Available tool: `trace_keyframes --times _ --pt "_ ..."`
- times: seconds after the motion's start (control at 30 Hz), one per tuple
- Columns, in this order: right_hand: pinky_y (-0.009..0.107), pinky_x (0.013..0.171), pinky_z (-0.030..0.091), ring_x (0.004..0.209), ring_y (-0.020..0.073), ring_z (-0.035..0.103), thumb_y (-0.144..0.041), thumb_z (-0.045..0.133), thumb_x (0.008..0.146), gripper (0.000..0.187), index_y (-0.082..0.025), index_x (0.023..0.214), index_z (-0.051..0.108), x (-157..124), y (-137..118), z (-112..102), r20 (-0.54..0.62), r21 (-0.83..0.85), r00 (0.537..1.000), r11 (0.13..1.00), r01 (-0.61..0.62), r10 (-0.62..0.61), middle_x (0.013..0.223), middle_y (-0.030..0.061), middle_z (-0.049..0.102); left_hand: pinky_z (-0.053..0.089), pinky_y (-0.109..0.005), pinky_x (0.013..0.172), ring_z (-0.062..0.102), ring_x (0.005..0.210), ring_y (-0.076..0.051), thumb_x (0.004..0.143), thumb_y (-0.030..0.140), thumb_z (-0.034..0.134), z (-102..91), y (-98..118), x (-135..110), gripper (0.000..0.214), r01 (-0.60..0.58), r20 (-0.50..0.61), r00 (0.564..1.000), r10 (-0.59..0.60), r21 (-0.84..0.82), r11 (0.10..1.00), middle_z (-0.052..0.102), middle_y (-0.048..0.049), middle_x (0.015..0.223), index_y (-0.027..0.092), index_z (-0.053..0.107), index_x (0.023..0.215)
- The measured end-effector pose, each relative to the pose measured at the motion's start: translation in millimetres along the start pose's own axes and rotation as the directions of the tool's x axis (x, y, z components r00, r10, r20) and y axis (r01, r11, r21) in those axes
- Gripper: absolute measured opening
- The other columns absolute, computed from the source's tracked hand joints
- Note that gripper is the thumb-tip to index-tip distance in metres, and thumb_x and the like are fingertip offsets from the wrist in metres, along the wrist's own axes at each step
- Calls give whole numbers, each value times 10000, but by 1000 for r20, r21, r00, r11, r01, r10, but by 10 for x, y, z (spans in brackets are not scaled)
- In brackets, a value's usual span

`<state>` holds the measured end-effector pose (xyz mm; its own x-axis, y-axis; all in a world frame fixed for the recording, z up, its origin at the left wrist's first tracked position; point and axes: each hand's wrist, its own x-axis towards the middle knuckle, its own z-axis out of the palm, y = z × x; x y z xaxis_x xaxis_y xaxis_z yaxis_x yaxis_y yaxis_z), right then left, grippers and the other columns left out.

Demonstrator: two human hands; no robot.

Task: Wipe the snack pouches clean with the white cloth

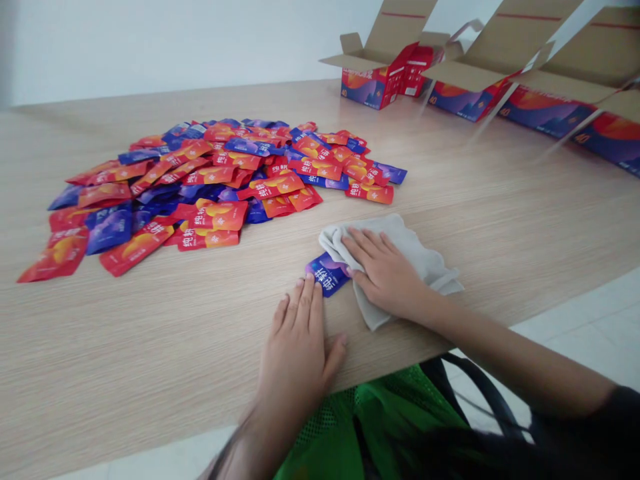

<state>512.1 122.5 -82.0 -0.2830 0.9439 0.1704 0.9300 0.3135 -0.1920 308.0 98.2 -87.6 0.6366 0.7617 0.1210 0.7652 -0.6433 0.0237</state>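
**Now: Nothing Gripped**

My right hand (385, 267) lies open and flat on a grey cloth (425, 257), which covers part of a blue sachet (325, 275). My left hand (295, 340), also open, rests palm-down on the wooden table (150, 320), fingertips at the sachet's edge. Beyond lie a heap of red and blue sachets (215, 180) and open cartons (380, 83).

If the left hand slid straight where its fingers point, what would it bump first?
The left hand would probably meet the red-orange sachet at the pile's near edge, though depth is unclear. The blue sachet sits just right of that line.
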Motion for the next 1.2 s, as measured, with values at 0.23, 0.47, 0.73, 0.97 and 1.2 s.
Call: trace_keyframes --times 0.23,0.47,0.73,0.97,1.2 --pt "500 1204 246 1469 248 283 -281 345 1006 526 -122 1506 375 -34 -37 18 -13 94 989 984 149 -148 1574 112 366 386 -554 1099 378 1414 -364 916 539 486 -63 -158 54 768 -72 55 996 71 4 997 376 -224 1535 18 360 1466" --pt "440 977 518 1147 238 644 -140 359 930 407 -176 1231 631 86 437 -96 -193 337 968 937 -89 161 1224 88 699 370 -562 1106 343 1436 -341 936 524 477 -35 -218 13 752 -77 30 996 78 -39 996 358 -182 1559 58 302 1500" --pt "404 870 525 1006 241 661 -280 399 986 307 -250 1164 646 16 279 -562 -291 312 938 946 -91 186 1092 77 704 393 -574 1081 374 1414 -366 908 617 493 -164 -336 114 796 -186 116 975 190 -48 981 393 -215 1531 59 382 1465" --pt "576 1062 361 1339 341 425 -368 670 819 414 -219 1201 613 65 134 -239 12 194 990 972 134 -139 1464 137 478 402 -565 1074 414 1374 -415 875 610 506 -183 -299 167 750 -211 126 969 213 -28 977 498 -242 1445 30 539 1349" --pt "543 1032 430 1260 347 489 -247 636 755 658 -215 1394 482 -239 292 -653 13 83 1000 996 -21 20 1396 150 495 451 -556 1006 464 1335 -417 869 545 510 -143 -386 150 797 -306 66 951 303 47 951 426 -273 1483 -24 437 1422"
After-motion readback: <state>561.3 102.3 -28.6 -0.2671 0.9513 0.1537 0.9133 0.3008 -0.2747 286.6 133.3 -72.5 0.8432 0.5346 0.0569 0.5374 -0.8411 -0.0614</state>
